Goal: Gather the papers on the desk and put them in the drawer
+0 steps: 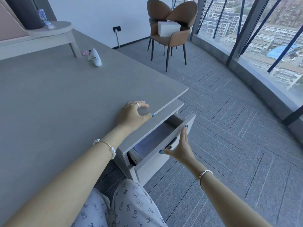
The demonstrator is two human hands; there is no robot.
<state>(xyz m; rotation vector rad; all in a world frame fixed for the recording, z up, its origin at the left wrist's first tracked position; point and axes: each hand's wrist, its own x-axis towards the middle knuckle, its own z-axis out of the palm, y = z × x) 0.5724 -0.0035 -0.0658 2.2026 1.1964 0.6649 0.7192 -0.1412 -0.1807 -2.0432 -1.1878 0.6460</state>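
The grey desk [65, 89] fills the left of the head view. Under its right edge the top drawer [188, 126] stands partly pulled out. White printed papers [152, 141] lie flat inside it. My right hand [180, 146] is spread open against the drawer's front panel, thumb and fingertips touching the panel's top edge. My left hand [132, 113] rests on the desk's right edge just above the drawer, fingers loosely curled, holding nothing. No papers show on the desktop.
A white tube-like item [95, 57] and a small pink thing [84, 52] lie on the desk's far part beside a raised shelf [54, 30]. A brown chair [170, 30] holding a white box [168, 28] stands by the glass wall. My patterned trousers [127, 203] show below.
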